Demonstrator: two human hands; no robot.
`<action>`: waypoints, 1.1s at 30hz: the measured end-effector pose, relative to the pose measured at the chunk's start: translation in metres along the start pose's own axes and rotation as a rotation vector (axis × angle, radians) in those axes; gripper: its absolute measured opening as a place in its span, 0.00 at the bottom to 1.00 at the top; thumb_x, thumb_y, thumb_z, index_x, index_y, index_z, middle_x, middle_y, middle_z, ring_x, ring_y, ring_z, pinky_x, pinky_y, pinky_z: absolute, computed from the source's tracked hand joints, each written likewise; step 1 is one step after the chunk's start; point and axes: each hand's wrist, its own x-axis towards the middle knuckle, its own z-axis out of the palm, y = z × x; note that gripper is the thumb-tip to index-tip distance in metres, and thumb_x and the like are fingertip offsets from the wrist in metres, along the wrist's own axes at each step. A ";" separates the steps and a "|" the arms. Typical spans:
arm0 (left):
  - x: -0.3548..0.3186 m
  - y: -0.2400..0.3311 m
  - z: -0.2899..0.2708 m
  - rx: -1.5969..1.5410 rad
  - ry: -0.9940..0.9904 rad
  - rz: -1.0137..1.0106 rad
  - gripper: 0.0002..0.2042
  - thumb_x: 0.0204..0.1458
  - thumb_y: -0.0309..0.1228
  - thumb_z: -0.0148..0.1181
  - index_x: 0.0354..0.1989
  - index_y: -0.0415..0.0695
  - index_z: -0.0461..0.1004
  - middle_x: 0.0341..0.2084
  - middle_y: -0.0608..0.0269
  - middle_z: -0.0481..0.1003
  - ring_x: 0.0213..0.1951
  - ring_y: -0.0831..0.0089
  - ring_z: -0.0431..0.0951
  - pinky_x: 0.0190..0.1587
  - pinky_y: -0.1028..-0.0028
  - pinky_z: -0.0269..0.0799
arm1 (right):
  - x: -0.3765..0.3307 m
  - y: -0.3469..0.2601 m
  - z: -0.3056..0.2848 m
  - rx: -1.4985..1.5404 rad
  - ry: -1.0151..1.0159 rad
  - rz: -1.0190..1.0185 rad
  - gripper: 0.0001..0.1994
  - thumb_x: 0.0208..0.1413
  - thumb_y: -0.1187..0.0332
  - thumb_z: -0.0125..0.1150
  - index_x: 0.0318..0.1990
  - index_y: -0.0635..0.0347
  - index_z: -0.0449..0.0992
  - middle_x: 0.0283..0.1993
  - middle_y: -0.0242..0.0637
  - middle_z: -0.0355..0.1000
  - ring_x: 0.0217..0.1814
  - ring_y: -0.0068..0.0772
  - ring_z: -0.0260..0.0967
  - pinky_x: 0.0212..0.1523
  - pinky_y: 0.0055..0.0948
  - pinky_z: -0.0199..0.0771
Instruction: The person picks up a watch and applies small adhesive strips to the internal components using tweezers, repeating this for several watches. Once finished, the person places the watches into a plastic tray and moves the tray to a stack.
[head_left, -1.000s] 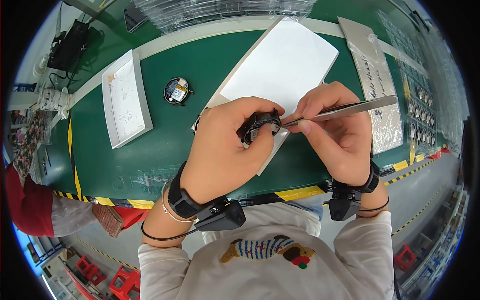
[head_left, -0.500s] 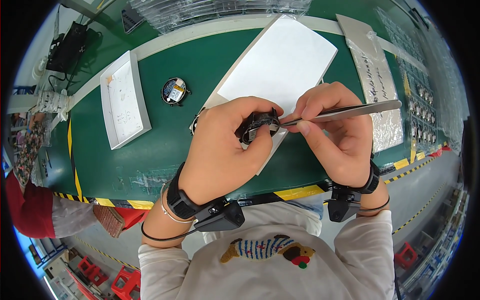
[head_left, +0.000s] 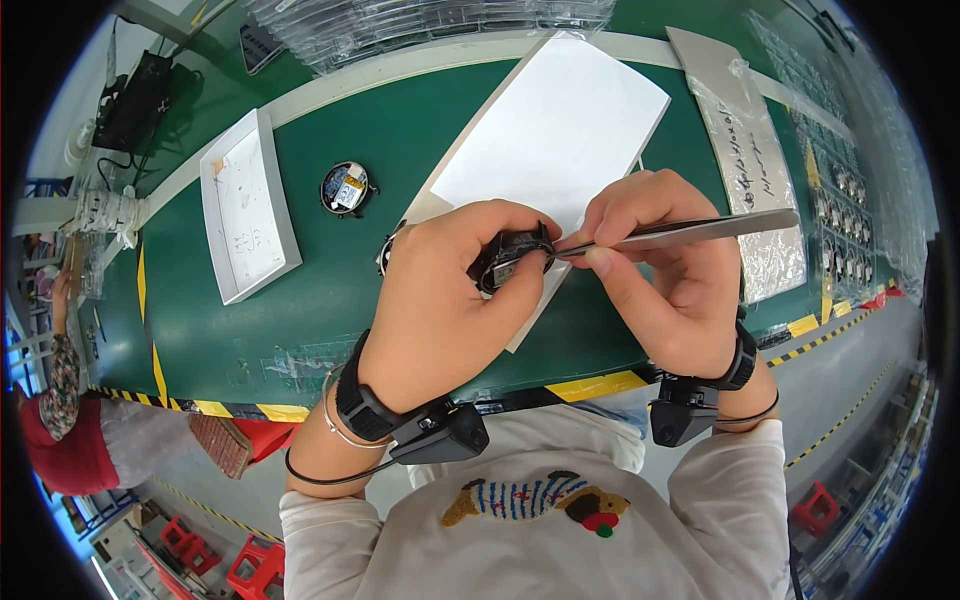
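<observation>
My left hand [head_left: 445, 290] is closed round a small round black watch body [head_left: 508, 258], holding it tilted on its edge above the table. Part of its inside shows between thumb and fingers. In my right hand [head_left: 665, 265] is a pair of metal tweezers [head_left: 715, 229], pinched near the tip end. The tweezers' tips reach the rim of the watch body; what they touch there is too small to make out. Another opened watch body [head_left: 346, 189], with its battery and circuit showing, lies on the green table to the left. A further round piece is mostly hidden behind my left hand.
A white sheet on a board [head_left: 550, 130] lies beyond my hands. At the left stands a shallow white box [head_left: 250, 210]. A plastic-wrapped grey card [head_left: 745, 170] and clear trays of small parts [head_left: 845, 225] are on the right. Another person [head_left: 75, 430] is at the far left.
My hands and the tweezers stay nearly in place, with only slight shifts. The person at the far left has moved, with an arm now reaching up toward the table.
</observation>
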 end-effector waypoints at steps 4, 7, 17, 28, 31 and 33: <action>0.003 0.008 -0.005 -0.040 -0.036 -0.099 0.08 0.45 0.20 0.56 0.35 0.36 0.74 0.25 0.61 0.77 0.26 0.79 0.75 0.29 0.81 0.69 | -0.005 0.000 -0.008 -0.085 -0.038 -0.120 0.08 0.49 0.83 0.52 0.36 0.64 0.65 0.38 0.41 0.65 0.39 0.27 0.68 0.44 0.26 0.71; 0.007 0.011 -0.009 -0.229 -0.047 -0.214 0.08 0.48 0.18 0.54 0.37 0.35 0.72 0.28 0.62 0.76 0.32 0.79 0.76 0.32 0.82 0.70 | -0.006 0.001 -0.013 -0.115 0.006 -0.195 0.08 0.50 0.83 0.52 0.37 0.65 0.65 0.38 0.41 0.65 0.39 0.27 0.68 0.43 0.25 0.72; 0.013 0.010 -0.024 -0.420 -0.048 -0.090 0.12 0.49 0.16 0.50 0.44 0.37 0.67 0.33 0.62 0.74 0.35 0.77 0.77 0.36 0.79 0.73 | 0.037 0.023 -0.015 -0.807 0.091 -0.236 0.10 0.46 0.86 0.51 0.37 0.66 0.68 0.40 0.45 0.65 0.40 0.44 0.69 0.43 0.28 0.71; -0.044 0.036 -0.059 -0.421 -0.071 -0.050 0.20 0.50 0.16 0.48 0.52 0.44 0.58 0.30 0.60 0.70 0.25 0.79 0.73 0.27 0.78 0.71 | 0.026 -0.006 0.011 -0.916 -0.063 -0.287 0.18 0.38 0.78 0.54 0.42 0.67 0.69 0.54 0.51 0.63 0.56 0.56 0.60 0.56 0.44 0.59; -0.054 0.021 -0.057 -0.471 -0.017 -0.017 0.22 0.49 0.16 0.47 0.54 0.44 0.56 0.31 0.59 0.69 0.28 0.76 0.73 0.31 0.77 0.71 | 0.025 -0.050 0.064 -0.662 -0.203 -0.394 0.23 0.37 0.75 0.60 0.46 0.65 0.67 0.49 0.49 0.63 0.52 0.53 0.61 0.53 0.41 0.60; -0.057 0.008 -0.054 -0.491 0.058 0.102 0.24 0.49 0.16 0.46 0.56 0.43 0.55 0.31 0.59 0.69 0.31 0.75 0.73 0.35 0.76 0.70 | 0.027 -0.052 0.090 -0.743 -0.225 -0.346 0.26 0.33 0.73 0.63 0.47 0.65 0.67 0.47 0.48 0.63 0.49 0.51 0.61 0.50 0.40 0.61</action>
